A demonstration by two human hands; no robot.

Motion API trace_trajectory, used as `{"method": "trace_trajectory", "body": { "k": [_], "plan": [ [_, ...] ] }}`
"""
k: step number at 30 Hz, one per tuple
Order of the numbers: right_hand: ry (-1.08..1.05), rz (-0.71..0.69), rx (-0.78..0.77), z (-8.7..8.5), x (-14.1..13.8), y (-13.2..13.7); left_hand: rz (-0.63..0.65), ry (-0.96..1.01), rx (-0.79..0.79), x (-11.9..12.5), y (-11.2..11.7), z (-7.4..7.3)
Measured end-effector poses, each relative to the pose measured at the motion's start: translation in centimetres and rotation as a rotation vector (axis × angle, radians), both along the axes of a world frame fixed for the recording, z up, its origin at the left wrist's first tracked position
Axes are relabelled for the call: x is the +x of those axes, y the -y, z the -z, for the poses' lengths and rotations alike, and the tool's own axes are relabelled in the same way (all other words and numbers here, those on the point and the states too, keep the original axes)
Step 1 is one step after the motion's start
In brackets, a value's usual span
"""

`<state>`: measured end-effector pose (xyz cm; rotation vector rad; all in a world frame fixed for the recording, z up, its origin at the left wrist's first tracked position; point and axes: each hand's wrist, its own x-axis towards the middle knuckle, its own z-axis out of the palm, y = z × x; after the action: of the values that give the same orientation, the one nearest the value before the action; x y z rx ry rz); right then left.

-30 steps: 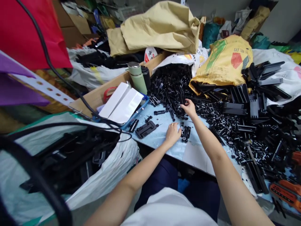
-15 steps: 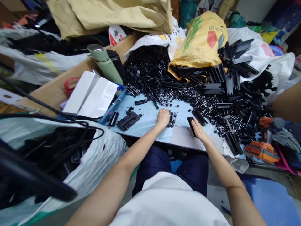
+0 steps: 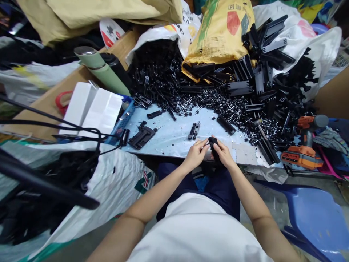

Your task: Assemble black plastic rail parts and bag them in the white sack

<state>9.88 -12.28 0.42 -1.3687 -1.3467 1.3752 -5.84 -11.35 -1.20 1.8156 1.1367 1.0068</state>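
My right hand [image 3: 224,154] is closed around a long black plastic part [image 3: 215,152], held upright-tilted just over the table's front edge. My left hand [image 3: 195,153] meets it from the left, with thumb and fingertips pinched at the part's upper end. Whatever small thing those fingertips grip is too small to make out. Beyond the hands, a pair of short slotted black pieces [image 3: 194,130] lies on the blue tabletop [image 3: 169,140]. Further left rests a flat black moulded block [image 3: 142,137].
Black fittings and screws [image 3: 218,103] are heaped across the back, below a yellow sack [image 3: 218,32]. An orange cordless drill [image 3: 302,156] stands at right. At left are a blue basket [image 3: 128,112], a green flask [image 3: 106,72] and a white sack [image 3: 120,182]. A blue chair [image 3: 316,214] is lower right.
My left hand has left the slotted pieces and come back and right to the black part. My right hand has drawn that part slightly left, and both hands now meet.
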Motion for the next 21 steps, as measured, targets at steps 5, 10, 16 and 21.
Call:
{"method": "trace_trajectory", "body": {
  "k": [5,10,16,21],
  "plan": [
    [0.249,-0.158,0.259,-0.9,2.0,0.2,-0.047,0.021,0.208,0.2,1.1,-0.7],
    [0.253,-0.106,0.328,-1.1,1.2,1.0,-0.136,0.058,0.275,1.5,1.5,-1.6],
    [0.252,0.015,0.387,0.0,-0.4,1.8,-0.175,0.065,0.366,2.1,1.1,-2.0],
    [0.436,-0.098,0.393,0.5,1.4,0.3,-0.290,0.036,0.166,2.2,1.5,1.1]
  ]
}}
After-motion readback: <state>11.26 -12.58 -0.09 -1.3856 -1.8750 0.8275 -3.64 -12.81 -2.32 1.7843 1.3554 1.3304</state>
